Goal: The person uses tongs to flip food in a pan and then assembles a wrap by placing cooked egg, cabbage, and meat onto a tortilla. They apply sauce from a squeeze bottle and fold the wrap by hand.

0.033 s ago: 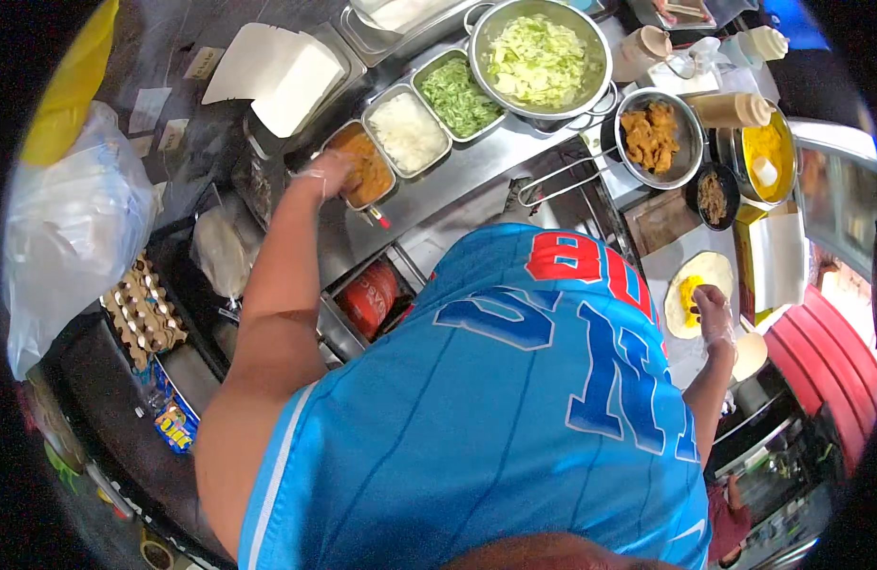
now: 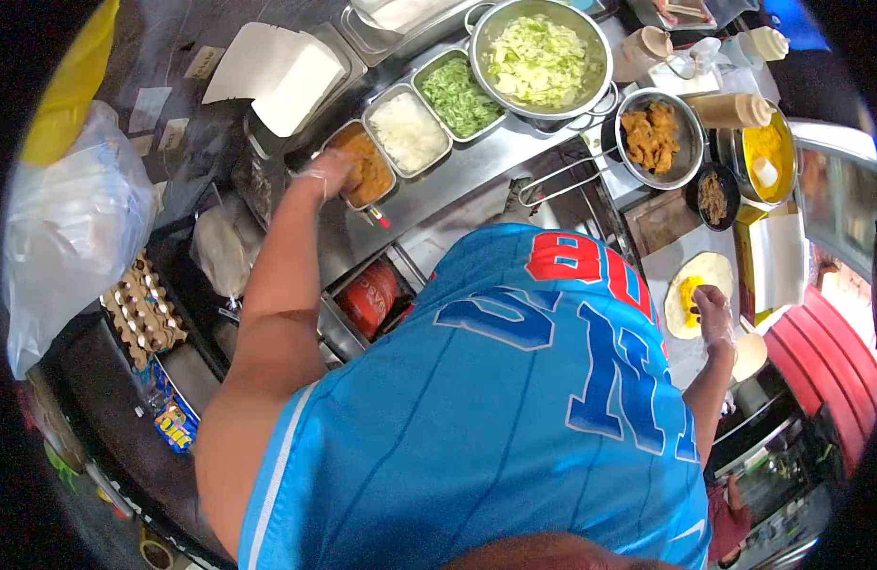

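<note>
My left hand (image 2: pixel 332 174), in a clear plastic glove, reaches into a small metal pan (image 2: pixel 393 183) of orange-brown chunky food (image 2: pixel 370 171). Its fingers are hidden, so I cannot see whether they hold anything. On the right, a round flatbread (image 2: pixel 714 271) lies on a pale worktop with a strip of yellow filling (image 2: pixel 688 296) along its middle. Over the flatbread's right part is my right hand (image 2: pixel 716 318), also gloved, its fingers bunched beside the filling. Whatever those fingertips may hold is too small to make out.
Beside the pan stand shredded white food (image 2: pixel 408 131), shredded green vegetable (image 2: pixel 459 97) and a colander of chopped cabbage (image 2: pixel 538 62). Fried brown pieces fill a long-handled strainer (image 2: pixel 690 142). Nearby are a pot of yellow food (image 2: pixel 766 157), a dark bowl (image 2: pixel 712 197) and a squeeze bottle (image 2: pixel 733 110).
</note>
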The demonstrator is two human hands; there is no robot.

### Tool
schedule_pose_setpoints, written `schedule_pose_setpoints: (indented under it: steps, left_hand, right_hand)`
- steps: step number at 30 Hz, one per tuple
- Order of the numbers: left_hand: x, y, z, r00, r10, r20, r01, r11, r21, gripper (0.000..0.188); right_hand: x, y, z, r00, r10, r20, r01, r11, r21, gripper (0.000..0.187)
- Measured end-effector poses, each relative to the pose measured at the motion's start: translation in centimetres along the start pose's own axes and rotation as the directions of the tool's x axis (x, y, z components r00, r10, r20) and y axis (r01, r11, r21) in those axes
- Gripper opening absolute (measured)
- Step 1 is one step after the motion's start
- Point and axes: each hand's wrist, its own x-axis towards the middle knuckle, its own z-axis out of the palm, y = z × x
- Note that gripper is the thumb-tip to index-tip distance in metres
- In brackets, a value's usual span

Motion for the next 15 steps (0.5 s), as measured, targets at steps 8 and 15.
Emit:
schedule_pose_setpoints:
  steps: [8,15]
  left_hand:
    - [-0.6,4.2,-3.6,0.938,-0.314,0.145,0.336,0.727,-0.599,0.062]
    - [0.3,3.9,-2.1,0.919,-0.351,0.177,0.379,0.675,-0.633,0.064]
  right_hand:
    - [-0.2,0.5,0.5,1.000,0.007,-0.003,-0.007,1.000,0.027,0.036]
    - [-0.2,0.9,0.5,1.000,0.016,-0.011,-0.016,1.000,-0.008,0.034]
